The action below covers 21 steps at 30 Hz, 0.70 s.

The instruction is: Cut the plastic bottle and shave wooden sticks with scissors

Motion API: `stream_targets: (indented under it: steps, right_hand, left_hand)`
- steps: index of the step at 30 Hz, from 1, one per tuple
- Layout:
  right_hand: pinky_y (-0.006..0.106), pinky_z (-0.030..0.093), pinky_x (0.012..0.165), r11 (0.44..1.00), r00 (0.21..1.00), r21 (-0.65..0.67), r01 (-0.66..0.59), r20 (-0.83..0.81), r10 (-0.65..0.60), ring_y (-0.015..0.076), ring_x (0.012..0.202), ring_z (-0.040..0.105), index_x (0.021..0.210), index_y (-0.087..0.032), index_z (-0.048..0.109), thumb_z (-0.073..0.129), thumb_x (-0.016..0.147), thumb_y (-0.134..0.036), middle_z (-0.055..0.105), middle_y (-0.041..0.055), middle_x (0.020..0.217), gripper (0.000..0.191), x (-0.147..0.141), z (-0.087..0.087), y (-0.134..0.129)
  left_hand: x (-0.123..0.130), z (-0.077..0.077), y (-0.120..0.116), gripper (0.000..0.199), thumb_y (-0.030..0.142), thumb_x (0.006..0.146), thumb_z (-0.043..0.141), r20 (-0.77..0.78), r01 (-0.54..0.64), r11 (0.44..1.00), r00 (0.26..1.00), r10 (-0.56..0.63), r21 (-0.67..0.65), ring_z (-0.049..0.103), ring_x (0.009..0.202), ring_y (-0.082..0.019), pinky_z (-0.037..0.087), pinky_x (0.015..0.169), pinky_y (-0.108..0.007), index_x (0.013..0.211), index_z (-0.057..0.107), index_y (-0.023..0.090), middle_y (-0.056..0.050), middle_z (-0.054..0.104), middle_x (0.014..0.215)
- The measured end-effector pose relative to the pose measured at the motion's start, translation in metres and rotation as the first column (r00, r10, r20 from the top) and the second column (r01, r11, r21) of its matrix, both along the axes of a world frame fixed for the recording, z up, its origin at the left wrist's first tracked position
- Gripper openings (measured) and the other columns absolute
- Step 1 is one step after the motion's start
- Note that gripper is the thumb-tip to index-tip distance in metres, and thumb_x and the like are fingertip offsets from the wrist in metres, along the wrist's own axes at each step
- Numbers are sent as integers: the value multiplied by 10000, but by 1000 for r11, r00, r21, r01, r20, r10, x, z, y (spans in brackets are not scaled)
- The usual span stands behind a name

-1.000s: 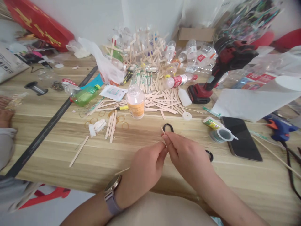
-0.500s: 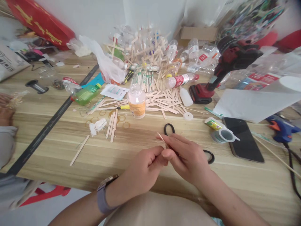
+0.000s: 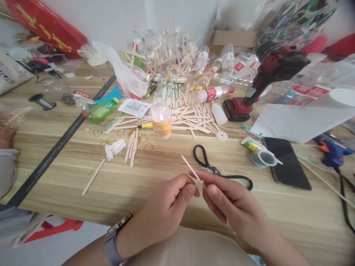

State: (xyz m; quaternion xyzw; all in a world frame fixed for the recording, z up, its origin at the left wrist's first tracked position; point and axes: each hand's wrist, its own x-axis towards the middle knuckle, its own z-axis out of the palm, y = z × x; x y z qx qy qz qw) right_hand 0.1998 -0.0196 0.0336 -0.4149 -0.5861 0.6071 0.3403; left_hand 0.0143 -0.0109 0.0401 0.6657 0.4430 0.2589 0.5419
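Observation:
Near the table's front edge, my left hand (image 3: 173, 201) and my right hand (image 3: 233, 199) meet around a thin wooden stick (image 3: 191, 167). The stick points up and to the left from between the fingertips. My right thumb and fingers pinch it, and my left thumb and forefinger close on its lower part, where a small pale piece crosses it. Black-handled scissors (image 3: 215, 170) lie just behind my right hand. Several flat sticks (image 3: 132, 147) lie farther off to the left, beside a crumpled white tissue (image 3: 115, 148).
A clear jar (image 3: 161, 120) stands before a heap of wooden sticks (image 3: 191, 117). A cordless drill (image 3: 238, 110), a phone (image 3: 288, 164) and a blue glue gun (image 3: 334, 149) are on the right. At the left edge, another person's hand (image 3: 7, 136) shows beyond the black strip (image 3: 61, 144).
My right hand has moved lower and right, turning and uncovering more of the scissors. More of the stick shows between my hands. The other person's hand has shifted slightly.

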Motion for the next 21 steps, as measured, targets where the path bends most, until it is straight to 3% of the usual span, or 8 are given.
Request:
stream_targets:
  steps: [3, 8, 11, 15, 17, 19, 21]
  right_hand:
    - [193, 185, 392, 989, 998, -150, 3, -65, -13, 60, 465, 253, 1268, -158, 632, 491, 957, -505, 313, -67, 571, 487, -1, 2, 0]
    - [190, 154, 371, 990, 997, -142, 16, -73, -26, 45, 472, 234, 1156, -174, 705, 567, 924, -471, 376, -36, 649, 402, 0, 1, 0]
    - [162, 204, 381, 963, 976, -271, -20, -213, -40, 37, 467, 279, 1123, -201, 695, 605, 912, -428, 421, -44, 653, 323, 0, -2, -1]
    - [165, 314, 420, 813, 813, -487, -320, -582, -28, 44, 399, 393, 959, -189, 668, 526, 960, -397, 427, -63, 552, 252, 0, -5, -5]
    - [179, 339, 466, 730, 757, -536, -425, -652, -37, 47, 406, 414, 879, -165, 634, 484, 974, -420, 412, -61, 547, 311, 1, -3, -10]
    - [178, 311, 482, 668, 794, -604, -434, -607, -33, 46, 444, 391, 824, -153, 589, 505, 954, -473, 394, -57, 565, 355, 3, 2, -16]
    - [176, 253, 467, 646, 882, -670, -365, -472, 9, 47, 478, 340, 772, -153, 542, 520, 930, -534, 378, -53, 578, 414, 5, 8, -24]
  left_hand:
    - [-1, 4, -3, 277, 335, 1006, 369, 35, 32, 999, 999, -32, 6, 590, 809, -137, 427, 736, -235, 1009, 614, 205, 2, 650, 872]
    - [-2, 3, -5, 323, 363, 1000, 378, -16, 13, 999, 1000, -12, 47, 590, 775, -151, 431, 707, -241, 901, 632, 191, -9, 657, 801]
    - [-1, 4, -6, 325, 364, 998, 382, -26, 20, 999, 999, -20, 29, 603, 754, -154, 435, 693, -247, 899, 634, 185, -22, 686, 822]
    - [-3, 6, -12, 355, 353, 1010, 353, 30, 150, 987, 989, -148, -66, 644, 821, -160, 453, 769, -258, 900, 643, 180, -43, 722, 892]
    - [-7, 9, -17, 338, 347, 1008, 362, 41, 182, 979, 983, -179, -89, 652, 861, -153, 457, 788, -244, 923, 646, 186, -40, 728, 934]
    - [-10, 12, -20, 296, 313, 1004, 371, 71, 231, 969, 972, -226, -85, 655, 893, -139, 456, 814, -226, 965, 642, 200, -24, 729, 968]
    - [-10, 15, -20, 249, 275, 991, 398, 101, 336, 939, 939, -328, -73, 653, 915, -134, 455, 839, -221, 980, 638, 209, -15, 723, 998]
